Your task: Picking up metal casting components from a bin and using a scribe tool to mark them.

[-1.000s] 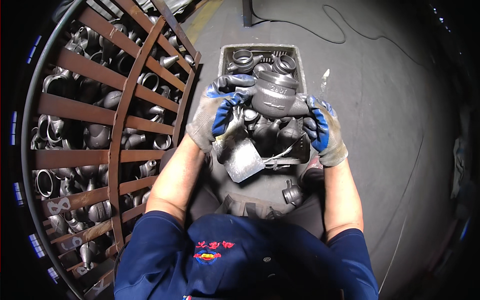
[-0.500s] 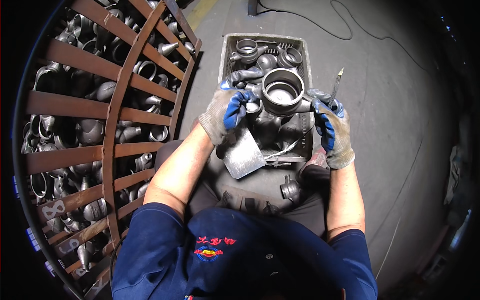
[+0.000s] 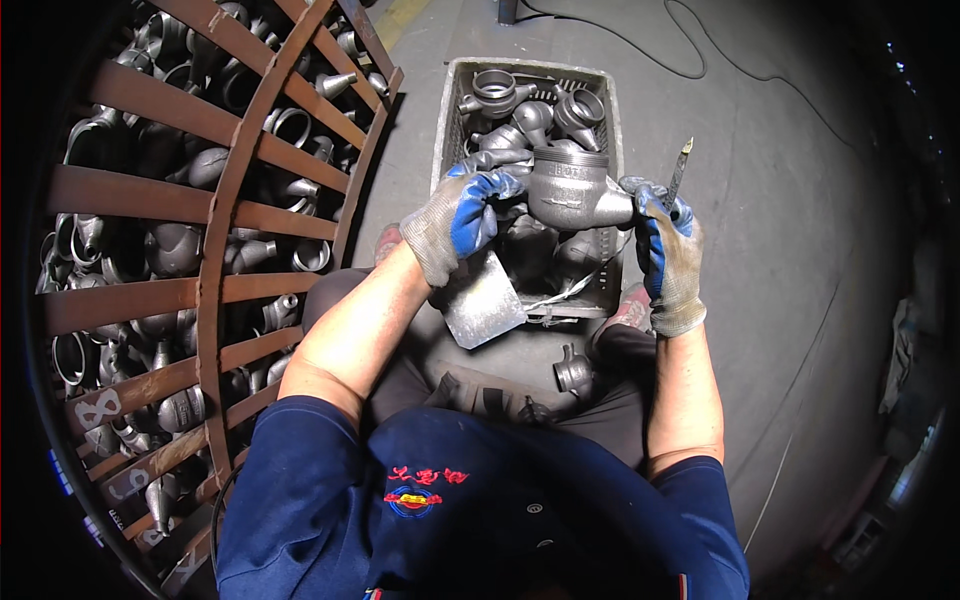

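Observation:
A grey metal casting (image 3: 570, 190) with a round threaded collar and a cone-shaped spout is held level between my gloved hands, its side wall turned up to view. My left hand (image 3: 462, 215) is closed at its left end, where the fingers partly hide the grip. Closed around the spout's tip on the other side is my right hand (image 3: 668, 235). A thin dark rod-shaped tool (image 3: 680, 170) with a pale pointed tip also sticks up out of the right hand. Below the casting stands a grey plastic crate (image 3: 616, 110) of similar castings.
A curved rusty slatted metal bin (image 3: 215, 270) full of castings fills the left side. A flat metal plate (image 3: 483, 300) leans at the crate's near left corner. One small casting (image 3: 573, 372) lies between my legs. A black cable (image 3: 640, 55) trails across the floor (image 3: 790, 240).
The casting has been turned between my hands: its open mouth faced me before, and now its side wall does. The rod-shaped tool has stayed in my right hand.

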`<control>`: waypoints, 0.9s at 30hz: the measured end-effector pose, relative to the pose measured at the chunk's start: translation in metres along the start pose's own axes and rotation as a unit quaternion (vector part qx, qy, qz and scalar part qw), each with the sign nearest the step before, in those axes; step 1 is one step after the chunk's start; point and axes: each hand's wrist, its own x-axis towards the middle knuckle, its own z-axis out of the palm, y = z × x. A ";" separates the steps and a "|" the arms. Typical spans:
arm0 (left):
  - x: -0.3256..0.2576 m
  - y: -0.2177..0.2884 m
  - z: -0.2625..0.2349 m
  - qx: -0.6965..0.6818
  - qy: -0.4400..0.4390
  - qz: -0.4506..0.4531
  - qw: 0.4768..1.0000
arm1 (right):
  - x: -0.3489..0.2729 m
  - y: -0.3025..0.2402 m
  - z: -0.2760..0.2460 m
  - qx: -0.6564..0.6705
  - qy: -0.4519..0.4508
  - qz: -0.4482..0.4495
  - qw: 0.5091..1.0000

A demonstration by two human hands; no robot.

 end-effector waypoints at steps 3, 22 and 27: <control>0.001 -0.003 0.007 -0.288 0.060 -0.087 0.952 | 0.001 0.000 0.001 0.013 -0.018 -0.003 1.000; 0.003 0.005 0.009 -0.287 0.095 -0.244 0.922 | -0.005 -0.022 0.011 -0.039 -0.041 0.071 0.996; 0.001 0.013 0.014 -0.229 0.089 -0.239 0.940 | -0.003 -0.006 0.000 -0.090 -0.054 -0.028 0.994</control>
